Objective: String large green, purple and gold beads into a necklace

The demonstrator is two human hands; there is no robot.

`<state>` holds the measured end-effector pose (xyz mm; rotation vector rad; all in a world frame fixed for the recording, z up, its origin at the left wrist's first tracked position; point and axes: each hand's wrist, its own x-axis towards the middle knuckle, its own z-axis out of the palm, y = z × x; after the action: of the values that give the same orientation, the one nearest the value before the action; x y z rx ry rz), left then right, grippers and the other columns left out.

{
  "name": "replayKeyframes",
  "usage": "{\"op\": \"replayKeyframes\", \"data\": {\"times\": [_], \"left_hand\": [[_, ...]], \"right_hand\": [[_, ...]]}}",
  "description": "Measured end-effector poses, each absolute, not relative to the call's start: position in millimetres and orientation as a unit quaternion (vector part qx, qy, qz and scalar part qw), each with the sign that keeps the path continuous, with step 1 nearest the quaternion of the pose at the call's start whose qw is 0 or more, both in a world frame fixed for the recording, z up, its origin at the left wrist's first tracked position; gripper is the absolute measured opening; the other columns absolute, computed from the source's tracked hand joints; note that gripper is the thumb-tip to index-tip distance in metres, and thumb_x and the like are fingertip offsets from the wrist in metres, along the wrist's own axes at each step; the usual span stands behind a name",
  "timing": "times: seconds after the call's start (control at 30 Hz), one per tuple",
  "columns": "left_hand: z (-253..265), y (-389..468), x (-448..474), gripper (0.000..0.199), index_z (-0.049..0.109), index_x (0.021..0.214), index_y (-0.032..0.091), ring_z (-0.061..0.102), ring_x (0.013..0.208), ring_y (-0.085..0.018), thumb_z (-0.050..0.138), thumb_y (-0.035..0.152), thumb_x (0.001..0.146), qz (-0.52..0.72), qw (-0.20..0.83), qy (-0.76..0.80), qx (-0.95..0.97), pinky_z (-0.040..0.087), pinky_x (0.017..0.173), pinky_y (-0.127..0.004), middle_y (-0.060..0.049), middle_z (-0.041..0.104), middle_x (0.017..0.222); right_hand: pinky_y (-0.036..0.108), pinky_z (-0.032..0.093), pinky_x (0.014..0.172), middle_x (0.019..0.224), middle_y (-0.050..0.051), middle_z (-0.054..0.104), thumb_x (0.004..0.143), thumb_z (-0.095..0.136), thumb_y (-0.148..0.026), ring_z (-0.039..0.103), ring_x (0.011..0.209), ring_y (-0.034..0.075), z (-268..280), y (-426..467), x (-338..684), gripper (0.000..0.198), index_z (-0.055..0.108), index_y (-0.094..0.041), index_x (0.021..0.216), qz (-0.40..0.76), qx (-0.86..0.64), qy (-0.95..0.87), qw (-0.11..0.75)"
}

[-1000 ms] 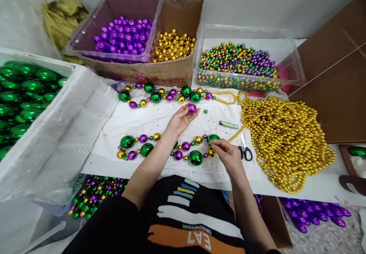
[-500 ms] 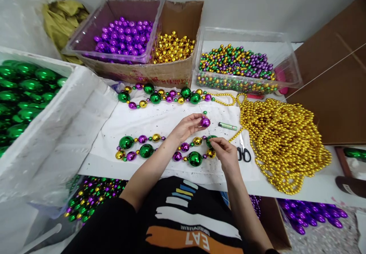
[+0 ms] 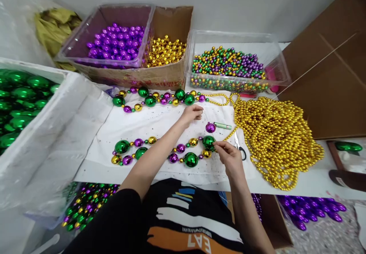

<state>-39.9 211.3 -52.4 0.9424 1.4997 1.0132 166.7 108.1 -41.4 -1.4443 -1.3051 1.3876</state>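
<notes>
My left hand (image 3: 193, 115) is pinched at the upper end of a thin string, just below the far row of beads. A shiny purple bead (image 3: 211, 127) hangs on this string between my hands. My right hand (image 3: 229, 155) pinches the string's lower part, close to a large green bead (image 3: 208, 142). That green bead belongs to the near bead garland (image 3: 191, 159), whose purple, gold and green beads lie in a loop on the white cloth (image 3: 160, 126). My left forearm hides part of the loop. Scissors (image 3: 239, 147) lie beside my right hand, and a green lighter-like tube (image 3: 222, 126) is above them.
A second garland (image 3: 150, 101) lies along the back, joined to a gold bead chain pile (image 3: 277, 139) at right. Behind stand a plastic tub of purple beads (image 3: 105, 12), a cardboard box (image 3: 174, 71) and a mixed-bead tub (image 3: 237, 36). A foam box (image 3: 54, 120) holds green beads.
My left hand has let go of the purple bead and moved up and away along the string. The bead now sits lower, nearer my right hand. The whole view has shifted slightly.
</notes>
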Motion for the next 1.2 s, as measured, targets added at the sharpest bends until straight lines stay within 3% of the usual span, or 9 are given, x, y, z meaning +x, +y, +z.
{"op": "replayKeyframes", "data": {"times": [0.13,0.2,0.4,0.97,1.2], "left_hand": [[-43.6,188.0,-66.5,0.018,0.07,0.095,0.013,0.066,0.075,-0.011,0.06,0.004,0.083,0.528,0.682,0.457,0.217,0.053,0.09,-0.031,-0.005,0.068,0.082],[-39.9,177.2,-76.0,0.019,0.071,0.093,0.012,0.067,0.075,-0.011,0.058,0.003,0.084,0.56,0.706,0.407,0.149,0.052,0.092,-0.031,-0.006,0.07,0.082],[-36.8,161.9,-84.6,0.021,0.072,0.091,0.012,0.067,0.075,-0.011,0.055,0.002,0.086,0.601,0.681,0.404,0.107,0.051,0.095,-0.032,-0.007,0.073,0.088],[-39.8,154.9,-87.3,0.013,0.068,0.084,0.015,0.064,0.075,-0.008,0.072,0.009,0.074,0.621,0.637,0.43,0.154,0.051,0.089,-0.03,-0.003,0.072,0.092],[-37.8,151.5,-84.5,0.032,0.067,0.096,0.016,0.064,0.082,-0.009,0.078,0.011,0.067,0.619,0.632,0.426,0.192,0.047,0.085,-0.027,-0.002,0.072,0.092]], "right_hand": [[0.028,0.042,0.051,0.065,0.003,0.065,0.073,0.073,-0.039,0.057,0.061,0.018,-40.4,105.2,165.8,0.022,0.074,-0.02,0.082,0.561,-0.557,-0.502,0.35],[0.029,0.045,0.056,0.074,0.005,0.069,0.073,0.073,-0.039,0.06,0.067,0.019,-39.8,103.0,162.4,0.021,0.074,-0.02,0.082,0.566,-0.549,-0.509,0.345],[0.033,0.048,0.071,0.084,0.005,0.071,0.075,0.071,-0.039,0.062,0.079,0.021,-36.5,96.4,155.1,0.019,0.074,-0.021,0.079,0.565,-0.524,-0.544,0.33],[0.033,0.047,0.071,0.083,0.005,0.069,0.076,0.072,-0.037,0.061,0.079,0.021,-32.5,93.5,152.7,0.017,0.074,-0.021,0.08,0.576,-0.515,-0.55,0.317],[0.032,0.046,0.068,0.08,0.005,0.07,0.074,0.072,-0.042,0.06,0.074,0.02,-38.5,94.7,153.1,0.022,0.074,-0.021,0.079,0.57,-0.52,-0.553,0.313]]}}
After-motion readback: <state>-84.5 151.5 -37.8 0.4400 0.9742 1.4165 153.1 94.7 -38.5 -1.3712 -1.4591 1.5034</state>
